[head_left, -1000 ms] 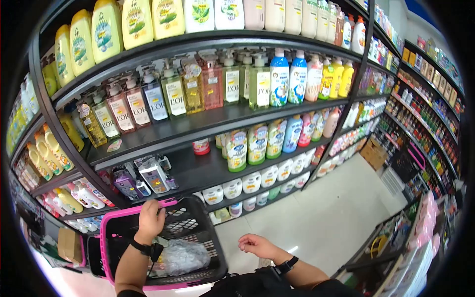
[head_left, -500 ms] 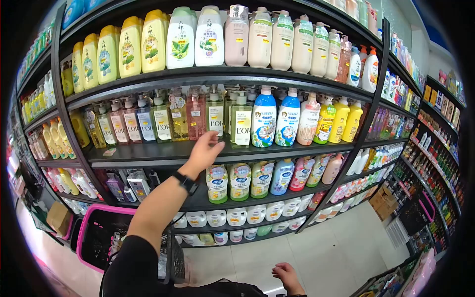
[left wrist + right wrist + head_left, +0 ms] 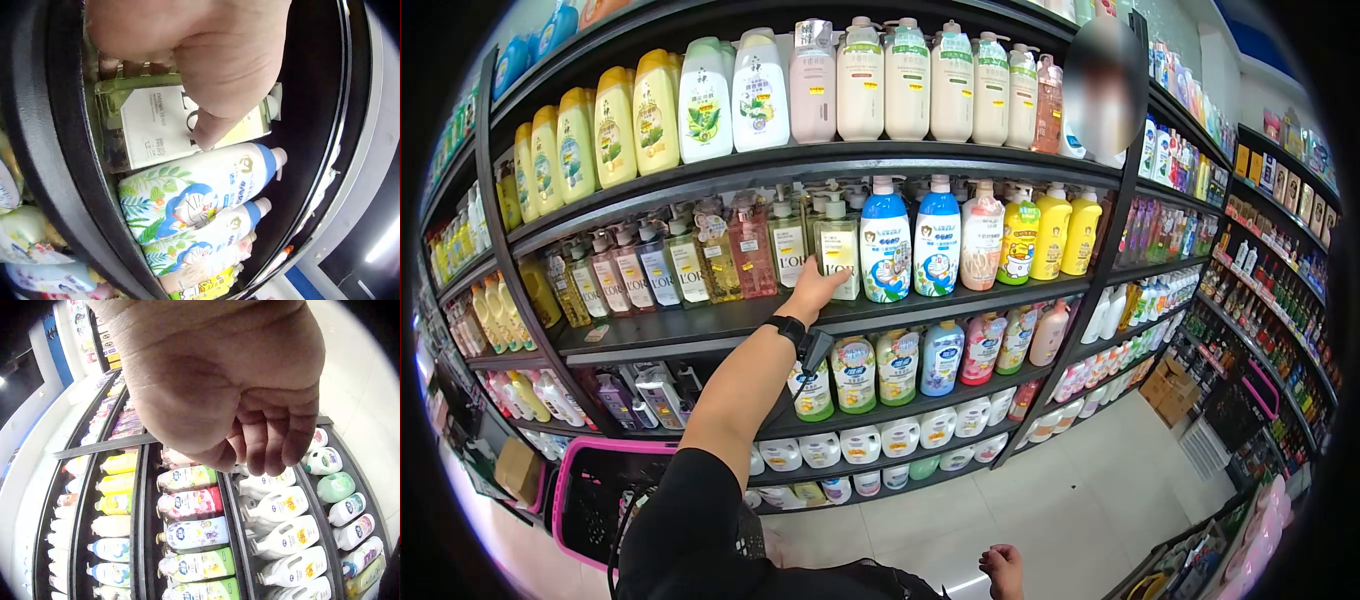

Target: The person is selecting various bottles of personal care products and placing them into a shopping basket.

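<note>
On the middle shelf [image 3: 660, 325], a pale green pump bottle [image 3: 837, 238] with a white label stands at the end of a row of similar bottles. My left hand [image 3: 812, 290] grips this bottle low on its body. In the left wrist view the thumb presses across the label, and the other fingers go round the far side, mostly hidden. Beside it are two blue-topped cartoon bottles [image 3: 200, 194]. Down at the lower right of the head view, my right hand [image 3: 1002, 572] hangs with loosely curled fingers [image 3: 275, 440], holding nothing.
A black shopping basket with a pink rim [image 3: 620, 443] stands at lower left, partly behind my left arm. Yellow and white bottles [image 3: 705, 105] line the shelf above. Lower shelves hold floral bottles [image 3: 898, 368] and white jugs [image 3: 900, 438]. A cardboard box [image 3: 1170, 390] sits farther right.
My left hand left the basket rim, rose to the middle shelf, and now holds the green pump bottle. The head view has swung upward. My right hand has dropped lower in view.
</note>
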Demonstrator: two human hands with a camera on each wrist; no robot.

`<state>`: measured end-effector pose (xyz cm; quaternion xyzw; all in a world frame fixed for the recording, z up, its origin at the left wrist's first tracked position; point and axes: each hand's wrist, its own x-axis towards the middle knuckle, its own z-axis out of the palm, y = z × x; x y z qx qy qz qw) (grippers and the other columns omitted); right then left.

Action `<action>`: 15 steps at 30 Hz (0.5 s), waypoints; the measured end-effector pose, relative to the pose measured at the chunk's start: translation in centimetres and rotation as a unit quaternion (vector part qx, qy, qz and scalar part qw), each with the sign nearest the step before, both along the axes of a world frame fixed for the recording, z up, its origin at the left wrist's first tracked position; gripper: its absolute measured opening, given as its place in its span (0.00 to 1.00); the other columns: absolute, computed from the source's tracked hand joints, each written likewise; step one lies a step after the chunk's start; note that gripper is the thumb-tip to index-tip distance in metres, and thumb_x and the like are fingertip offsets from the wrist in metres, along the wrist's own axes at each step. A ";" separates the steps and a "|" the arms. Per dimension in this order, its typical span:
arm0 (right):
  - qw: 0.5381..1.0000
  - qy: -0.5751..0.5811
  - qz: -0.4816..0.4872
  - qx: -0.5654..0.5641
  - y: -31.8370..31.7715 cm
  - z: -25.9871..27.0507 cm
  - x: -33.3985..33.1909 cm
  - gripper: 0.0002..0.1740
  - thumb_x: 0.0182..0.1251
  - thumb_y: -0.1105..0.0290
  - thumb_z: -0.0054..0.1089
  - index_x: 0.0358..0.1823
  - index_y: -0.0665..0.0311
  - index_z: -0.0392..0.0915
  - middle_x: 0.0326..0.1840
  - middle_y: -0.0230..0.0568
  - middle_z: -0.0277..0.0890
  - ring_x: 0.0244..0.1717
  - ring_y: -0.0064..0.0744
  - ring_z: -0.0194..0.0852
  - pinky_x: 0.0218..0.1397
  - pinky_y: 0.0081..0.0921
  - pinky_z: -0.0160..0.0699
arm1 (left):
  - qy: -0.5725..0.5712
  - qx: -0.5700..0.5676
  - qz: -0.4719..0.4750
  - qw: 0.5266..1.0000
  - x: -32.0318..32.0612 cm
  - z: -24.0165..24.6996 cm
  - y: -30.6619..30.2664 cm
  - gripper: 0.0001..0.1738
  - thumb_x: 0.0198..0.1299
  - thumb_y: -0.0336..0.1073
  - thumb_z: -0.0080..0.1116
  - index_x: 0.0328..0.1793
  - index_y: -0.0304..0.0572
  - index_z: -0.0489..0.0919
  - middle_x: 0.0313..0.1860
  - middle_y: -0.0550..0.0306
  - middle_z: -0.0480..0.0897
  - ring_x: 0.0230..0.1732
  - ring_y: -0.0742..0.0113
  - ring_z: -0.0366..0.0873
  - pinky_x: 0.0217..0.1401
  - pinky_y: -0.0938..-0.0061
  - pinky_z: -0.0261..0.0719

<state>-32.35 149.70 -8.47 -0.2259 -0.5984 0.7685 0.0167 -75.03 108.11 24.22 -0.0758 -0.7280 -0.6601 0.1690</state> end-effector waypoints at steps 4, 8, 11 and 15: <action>1.000 0.017 0.014 0.005 0.2 0.4 -1.1 0.14 0.71 0.66 0.59 0.51 0.68 0.76 0.37 0.38 0.79 0.36 0.27 0.77 0.41 0.24 0.79 | -0.041 0.035 -0.017 0.998 1.5 0.9 -0.2 0.35 0.63 0.31 0.67 0.73 0.31 0.63 0.63 0.45 0.79 0.62 0.58 0.78 0.66 0.66 0.74; 0.999 -0.021 0.025 -0.024 -1.2 1.2 -2.6 0.12 0.68 0.74 0.61 0.49 0.70 0.73 0.40 0.45 0.81 0.39 0.35 0.83 0.45 0.32 0.86 | -0.040 0.008 -0.042 0.998 2.6 0.8 -1.1 0.32 0.64 0.30 0.66 0.71 0.29 0.66 0.62 0.45 0.80 0.61 0.58 0.78 0.65 0.66 0.75; 0.996 -0.002 0.091 -0.005 -2.9 1.2 -3.6 0.11 0.69 0.74 0.60 0.48 0.71 0.73 0.38 0.45 0.81 0.36 0.33 0.83 0.41 0.29 0.85 | -0.011 0.034 -0.040 0.999 6.6 0.9 -0.8 0.29 0.63 0.28 0.66 0.68 0.29 0.69 0.59 0.46 0.82 0.58 0.60 0.80 0.62 0.66 0.77; 0.979 0.045 0.196 0.038 -4.3 2.5 -6.9 0.10 0.69 0.74 0.61 0.47 0.70 0.73 0.36 0.41 0.80 0.35 0.29 0.81 0.40 0.25 0.83 | -0.023 0.132 -0.120 0.984 14.8 -0.8 -0.8 0.29 0.63 0.27 0.65 0.68 0.28 0.67 0.61 0.48 0.80 0.60 0.61 0.80 0.64 0.65 0.78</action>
